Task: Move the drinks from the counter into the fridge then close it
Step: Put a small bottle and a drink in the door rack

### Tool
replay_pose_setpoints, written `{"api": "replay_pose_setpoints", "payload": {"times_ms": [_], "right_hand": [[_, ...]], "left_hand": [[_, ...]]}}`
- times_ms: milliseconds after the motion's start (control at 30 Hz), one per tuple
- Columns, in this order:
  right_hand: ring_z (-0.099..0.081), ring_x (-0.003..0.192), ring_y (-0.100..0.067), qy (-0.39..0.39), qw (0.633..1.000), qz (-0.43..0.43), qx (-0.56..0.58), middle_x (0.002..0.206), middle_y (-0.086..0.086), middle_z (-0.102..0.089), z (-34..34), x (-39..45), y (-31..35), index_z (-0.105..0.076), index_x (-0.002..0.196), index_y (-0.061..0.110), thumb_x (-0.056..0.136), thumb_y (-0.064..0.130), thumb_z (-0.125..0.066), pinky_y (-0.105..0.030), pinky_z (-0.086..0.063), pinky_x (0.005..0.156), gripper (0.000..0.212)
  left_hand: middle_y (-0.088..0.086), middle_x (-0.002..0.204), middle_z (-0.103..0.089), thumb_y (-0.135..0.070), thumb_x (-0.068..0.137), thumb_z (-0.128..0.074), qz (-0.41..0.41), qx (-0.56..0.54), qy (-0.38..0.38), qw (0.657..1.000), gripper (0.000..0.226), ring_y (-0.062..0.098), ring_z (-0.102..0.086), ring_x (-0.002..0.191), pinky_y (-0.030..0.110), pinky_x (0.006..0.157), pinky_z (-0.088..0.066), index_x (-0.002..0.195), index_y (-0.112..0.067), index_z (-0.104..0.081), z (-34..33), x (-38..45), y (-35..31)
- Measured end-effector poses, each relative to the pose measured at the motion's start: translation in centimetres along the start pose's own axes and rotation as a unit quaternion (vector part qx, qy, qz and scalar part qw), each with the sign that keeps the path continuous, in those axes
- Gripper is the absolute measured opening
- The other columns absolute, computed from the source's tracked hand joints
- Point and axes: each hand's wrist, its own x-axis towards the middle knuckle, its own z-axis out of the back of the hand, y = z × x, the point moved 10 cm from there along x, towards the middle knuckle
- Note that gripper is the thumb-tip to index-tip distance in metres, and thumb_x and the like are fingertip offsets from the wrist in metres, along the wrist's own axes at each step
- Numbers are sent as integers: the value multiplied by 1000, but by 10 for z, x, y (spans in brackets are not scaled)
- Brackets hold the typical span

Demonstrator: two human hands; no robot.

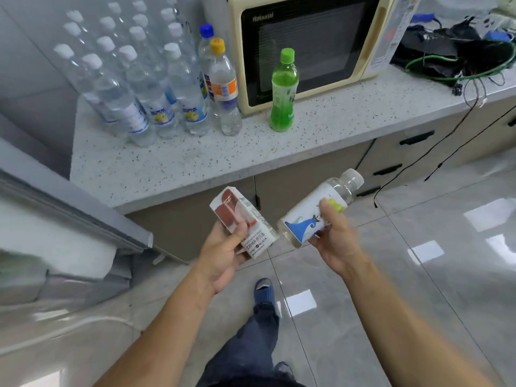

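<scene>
My left hand (223, 254) grips a red-and-white drink carton (240, 219), held tilted in front of the counter edge. My right hand (335, 236) holds a clear bottle (315, 212) with a white label and a blue wave print, lying slanted with its cap up and to the right. On the speckled counter (173, 169) stand a green bottle (283, 92), a bottle with a yellow cap (224, 88), one with a blue cap (206, 48) and several clear water bottles (145, 88). The fridge (53, 238) shows at the left edge, its door open.
A cream microwave (304, 48) stands at the back of the counter. Black gear and green and red cables (458, 57) lie at the right end, with wires hanging over the drawers (405, 155). Glossy tiled floor (418, 275) lies below, with my leg and shoe (264, 289).
</scene>
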Motion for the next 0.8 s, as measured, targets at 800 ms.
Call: {"api": "replay_pose_setpoints", "payload": {"times_ms": [800], "right_hand": [[-72, 76, -18, 152, 977, 20, -146, 88, -3, -75, -250, -148, -163, -64, 105, 15, 72, 27, -80, -30, -56, 60, 38]], "left_hand": [[16, 112, -73, -28, 81, -69, -161, 54, -137, 976, 51, 33, -70, 104, 37, 76, -60, 126, -7, -56, 273, -220, -99]]}}
